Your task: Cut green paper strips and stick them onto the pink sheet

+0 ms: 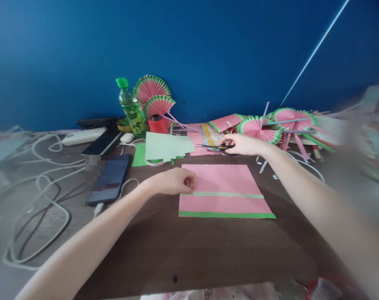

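Note:
A sheet of pink paper lies flat on the table, with a bright green strip along its near edge. Across it runs a pale green paper strip. My left hand is closed at that strip's left end, fingertips pinched on it. Farther back, my right hand is shut on a pair of black scissors, whose blades point left. Behind my left hand lies a pale green sheet with a stepped, cut edge, partly over a brighter green paper.
A green-capped bottle, pink pleated paper fans and a red spool stand along the blue wall. More fans lie at the back right. On the left are a phone, a white power bank and looping cables.

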Demonstrator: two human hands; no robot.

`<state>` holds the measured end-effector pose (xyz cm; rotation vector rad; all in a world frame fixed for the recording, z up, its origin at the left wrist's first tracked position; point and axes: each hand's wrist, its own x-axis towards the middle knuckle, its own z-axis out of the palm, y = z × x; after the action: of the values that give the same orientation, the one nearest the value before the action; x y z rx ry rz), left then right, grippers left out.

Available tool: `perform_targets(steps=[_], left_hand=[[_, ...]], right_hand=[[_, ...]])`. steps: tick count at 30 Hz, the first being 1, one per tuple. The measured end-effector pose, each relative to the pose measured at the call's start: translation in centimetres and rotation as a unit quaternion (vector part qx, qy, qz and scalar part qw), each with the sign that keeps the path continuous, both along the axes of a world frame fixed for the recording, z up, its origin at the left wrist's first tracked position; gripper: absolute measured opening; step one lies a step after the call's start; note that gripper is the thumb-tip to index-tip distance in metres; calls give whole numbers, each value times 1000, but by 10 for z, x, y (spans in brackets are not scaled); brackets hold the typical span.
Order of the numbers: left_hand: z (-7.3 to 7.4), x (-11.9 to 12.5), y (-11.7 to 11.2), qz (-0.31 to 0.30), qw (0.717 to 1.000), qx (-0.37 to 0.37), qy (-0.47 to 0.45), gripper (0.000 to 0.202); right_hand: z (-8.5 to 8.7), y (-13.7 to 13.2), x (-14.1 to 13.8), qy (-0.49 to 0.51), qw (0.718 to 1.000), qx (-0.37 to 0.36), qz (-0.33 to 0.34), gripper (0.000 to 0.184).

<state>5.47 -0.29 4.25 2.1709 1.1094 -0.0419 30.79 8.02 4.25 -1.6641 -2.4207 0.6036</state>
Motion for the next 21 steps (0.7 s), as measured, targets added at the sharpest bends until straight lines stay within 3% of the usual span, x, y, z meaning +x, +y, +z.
perform_targets(steps=[21], left_hand=[[-4, -4, 6, -15, 1000, 1, -26, 9]], right_hand=[[-2, 0, 1, -6, 1000, 7, -8, 34]])
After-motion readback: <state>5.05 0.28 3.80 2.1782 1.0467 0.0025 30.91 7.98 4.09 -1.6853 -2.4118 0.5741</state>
